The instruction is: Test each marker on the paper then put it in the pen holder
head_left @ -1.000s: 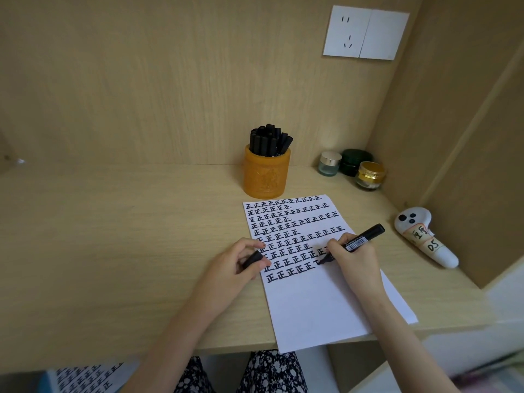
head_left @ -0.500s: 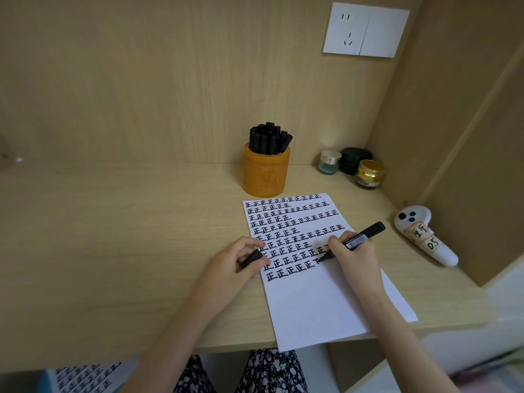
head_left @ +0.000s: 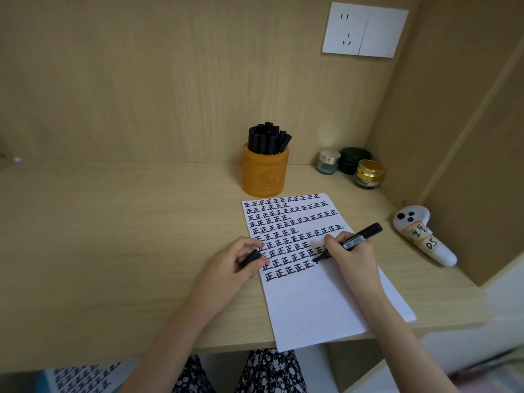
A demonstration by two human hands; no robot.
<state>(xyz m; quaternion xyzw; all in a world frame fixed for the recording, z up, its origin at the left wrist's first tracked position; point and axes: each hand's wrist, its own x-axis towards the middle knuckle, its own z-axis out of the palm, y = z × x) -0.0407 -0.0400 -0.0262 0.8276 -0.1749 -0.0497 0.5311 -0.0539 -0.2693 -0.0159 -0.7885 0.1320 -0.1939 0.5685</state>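
Our right grip [head_left: 351, 259] is clenched around the black marker [head_left: 358, 237] in a writing hold. The marker's tip is down on the paper [head_left: 312, 302], at the right end of the second-lowest row of characters. Our left grip [head_left: 232, 262] rests at the sheet's left edge and pinches the marker's cap [head_left: 251, 258] between thumb and fingers.

Little has shifted since a second ago. Both grips keep their posture, and the tip has only edged a short way along that row. A thick dark stroke now sits there beside the last finished character. We cannot quite tell whether the tip is pressing or just lifted, since the fingers crowd that spot. We take it that this marker's test is still under way and that its ink flows well.

The orange pen holder [head_left: 265, 174] stands on the table [head_left: 113, 236] just beyond the top of the paper. It is already packed with black markers [head_left: 268, 137], so many look done. For this one, we judge that what remains is to finish the character, cap it and drop it among the others. The holder is crowded, so finding a gap may need care.

Three small jars [head_left: 350, 165] and a white controller [head_left: 422, 236] sit to the right, well apart from the work.
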